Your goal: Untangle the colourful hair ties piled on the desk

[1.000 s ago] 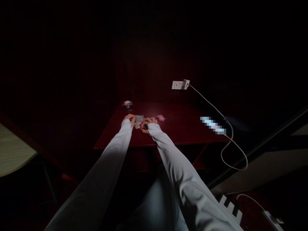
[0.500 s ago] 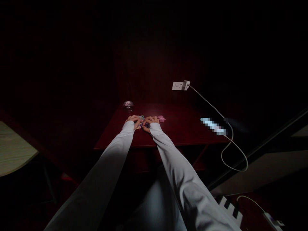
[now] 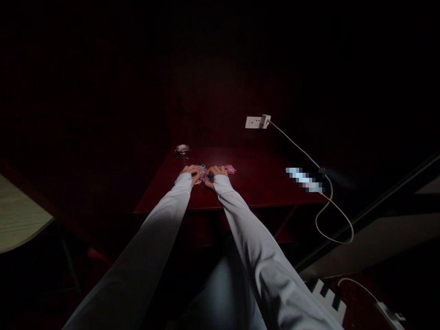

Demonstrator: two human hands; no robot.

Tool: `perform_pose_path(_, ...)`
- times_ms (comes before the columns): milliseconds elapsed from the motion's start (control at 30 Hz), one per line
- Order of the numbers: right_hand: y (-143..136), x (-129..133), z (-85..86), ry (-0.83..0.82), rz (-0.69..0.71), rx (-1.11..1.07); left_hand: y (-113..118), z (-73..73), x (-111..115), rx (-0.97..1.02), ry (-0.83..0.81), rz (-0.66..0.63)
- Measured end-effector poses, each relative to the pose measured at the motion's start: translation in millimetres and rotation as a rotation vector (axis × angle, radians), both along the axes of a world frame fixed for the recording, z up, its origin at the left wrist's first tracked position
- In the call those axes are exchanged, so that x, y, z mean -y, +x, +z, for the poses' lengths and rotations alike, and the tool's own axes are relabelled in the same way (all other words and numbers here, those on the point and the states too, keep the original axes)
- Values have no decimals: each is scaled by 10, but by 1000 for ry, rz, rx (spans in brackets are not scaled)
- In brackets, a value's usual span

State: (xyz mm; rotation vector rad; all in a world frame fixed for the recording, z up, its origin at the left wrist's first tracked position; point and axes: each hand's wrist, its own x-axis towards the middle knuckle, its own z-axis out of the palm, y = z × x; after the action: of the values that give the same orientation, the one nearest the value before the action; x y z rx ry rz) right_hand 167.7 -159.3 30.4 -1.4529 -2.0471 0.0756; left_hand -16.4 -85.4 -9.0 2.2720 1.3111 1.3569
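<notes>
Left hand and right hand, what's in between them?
In the head view, a pile of colourful bits, some ring-shaped, lies on the dark red table between the left hand and the right hand. Part is hidden.

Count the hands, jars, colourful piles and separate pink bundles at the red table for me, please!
Hands: 2 (left hand, right hand)
Jar: 1
Colourful pile: 1, its pieces too small to count
Pink bundle: 1
Total: 5
</notes>
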Motion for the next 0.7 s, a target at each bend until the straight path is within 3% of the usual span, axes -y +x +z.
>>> perform_pose_path(433,6,-37,-52,-18,27,-6,3,27,33,6,-28,4)
perform_pose_path(700,6,-40,-56,-30,36,-33,-49,23,-70,-30,-56,-33)
